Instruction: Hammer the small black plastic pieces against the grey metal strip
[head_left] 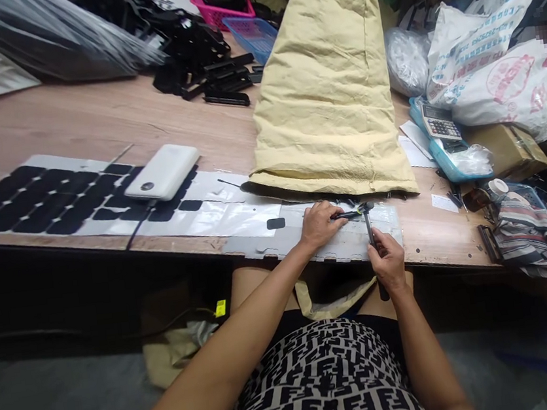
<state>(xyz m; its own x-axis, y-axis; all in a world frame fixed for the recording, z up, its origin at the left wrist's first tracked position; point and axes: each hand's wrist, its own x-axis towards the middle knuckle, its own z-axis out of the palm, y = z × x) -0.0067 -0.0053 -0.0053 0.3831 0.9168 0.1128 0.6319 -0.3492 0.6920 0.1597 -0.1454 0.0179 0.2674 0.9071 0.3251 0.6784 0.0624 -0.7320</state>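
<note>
My left hand (319, 225) rests low over the grey board (292, 239) near the table's front edge. Its fingers are closed on a thin black piece (344, 215) that points to the right. A small hammer (368, 222) is held upright in my right hand (387, 259), fingers wrapped round its dark handle. The hammer's head is at the right end of the black piece; whether they touch I cannot tell. Left of my hands lies a small dark rounded patch (275, 223).
Behind my hands stands a large yellow cloth bag (324, 87). A white power bank (164, 171) lies on the sheet of black patches (50, 197). Black parts (224, 82) are piled at the back. To the right are a calculator (439, 123) and a striped cloth (528, 228).
</note>
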